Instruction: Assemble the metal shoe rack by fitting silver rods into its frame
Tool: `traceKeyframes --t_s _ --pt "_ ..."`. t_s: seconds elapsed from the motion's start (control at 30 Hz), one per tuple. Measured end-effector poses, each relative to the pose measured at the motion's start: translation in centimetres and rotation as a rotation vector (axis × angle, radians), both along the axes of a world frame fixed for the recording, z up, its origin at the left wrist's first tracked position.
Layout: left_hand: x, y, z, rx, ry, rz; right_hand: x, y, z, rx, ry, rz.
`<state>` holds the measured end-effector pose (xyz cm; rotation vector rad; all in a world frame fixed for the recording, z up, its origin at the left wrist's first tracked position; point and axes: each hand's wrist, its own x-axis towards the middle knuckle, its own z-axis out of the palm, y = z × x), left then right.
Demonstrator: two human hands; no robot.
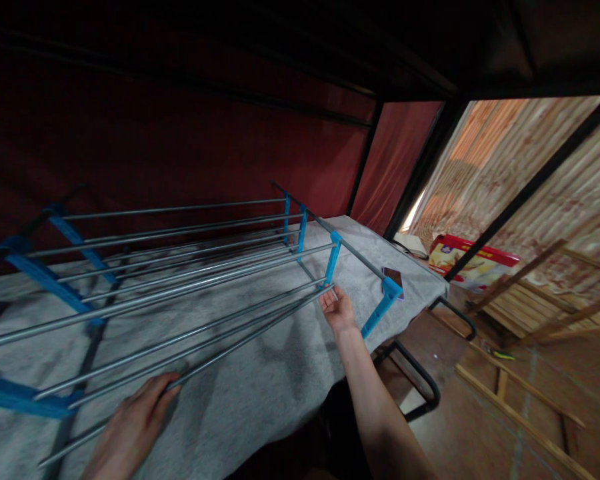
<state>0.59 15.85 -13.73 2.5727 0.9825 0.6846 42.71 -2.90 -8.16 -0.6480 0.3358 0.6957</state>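
A rack [180, 267] of long grey metal rods and blue plastic connectors lies on its side on a grey fuzzy blanket [260, 393]. My right hand [336, 308] reaches out palm up and curls its fingers round the far ends of the lower rods, beside a blue connector [333, 257]. My left hand [135, 423] is at the near end, fingers closed over the lowest rods close to another blue connector [25, 399].
Dark red fabric walls enclose the back and left. A black metal frame [420, 373] edges the blanket on the right. A small dark flat object [394, 277] lies on the blanket corner. Beyond are a red and yellow box [473, 263] and wooden slats [525, 303] on the floor.
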Motion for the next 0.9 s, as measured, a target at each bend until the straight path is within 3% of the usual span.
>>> traceKeyframes --t_s 0.33,0.47,0.67,0.9 --pt "0.3 -0.8 -1.0 -0.067 -0.043 -0.049 0.5 -1.4 -0.2 0.013 -0.026 0.015" --pt "0.7 -1.9 0.2 -0.085 -0.067 0.010 0.5 -1.4 -0.2 0.031 -0.016 0.017" --pt "1.6 -3.3 2.8 -0.068 -0.022 -0.016 0.8 -2.2 -0.4 0.017 -0.038 0.029" --pt "2.4 -3.3 2.3 -0.086 -0.059 -0.013 1.2 -2.3 -0.1 0.045 -0.069 0.048"
